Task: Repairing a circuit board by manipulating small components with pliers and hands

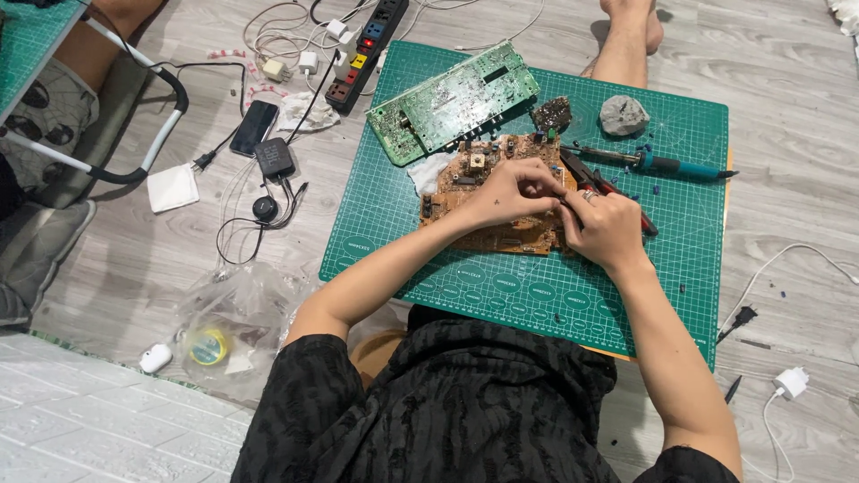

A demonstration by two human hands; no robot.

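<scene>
Both hands meet over the right edge of a brown circuit board (488,201): the left hand (514,190) is curled with its fingertips pinched on something small at that edge, and the right hand (604,228) is closed beside it, fingers bent toward the same spot; what they pinch is too small to tell. The board lies flat on a green cutting mat (680,241) on the floor, partly over a white cloth (428,172). Red-handled pliers (617,192) lie just beside the right hand, so a sideways slip could knock them or drag the board. A soldering iron (658,164) with a blue grip rests near the knuckles; if it is hot, a wrist brushing it would burn. Small loose bits dot the mat and could scatter. A green circuit board (452,101) leans behind, with a grey sponge-like lump (624,114) to the right. On the floor to the left, a clear plastic bag (234,326) holds a yellow roll of tape (208,346).
</scene>
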